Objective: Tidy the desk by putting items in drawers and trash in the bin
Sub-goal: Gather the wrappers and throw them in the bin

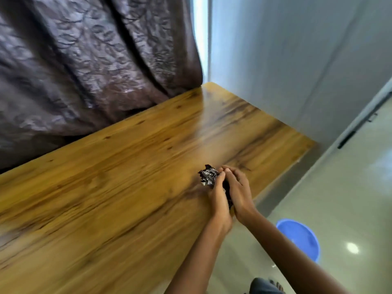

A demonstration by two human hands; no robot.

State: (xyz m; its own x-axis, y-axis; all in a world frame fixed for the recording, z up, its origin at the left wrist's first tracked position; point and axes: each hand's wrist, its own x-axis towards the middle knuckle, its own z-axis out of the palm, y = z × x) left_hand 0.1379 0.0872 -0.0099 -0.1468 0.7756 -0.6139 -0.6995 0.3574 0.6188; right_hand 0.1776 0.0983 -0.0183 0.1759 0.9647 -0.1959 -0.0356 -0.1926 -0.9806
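Note:
A crumpled black and silver wrapper (207, 176) lies on the wooden desk (127, 177) near its right end. My left hand (219, 200) and my right hand (238, 192) are pressed together around it, fingers curled over its near side. Part of the wrapper sticks out to the left of my fingertips; the rest is hidden between my palms. A blue bin (301, 236) stands on the floor below the desk's right edge, to the right of my right forearm.
A dark patterned curtain (84, 71) hangs along the desk's far edge. A pale wall (286, 71) meets the desk's right end. The tiled floor (339, 198) spreads to the right. The view is blurred by motion.

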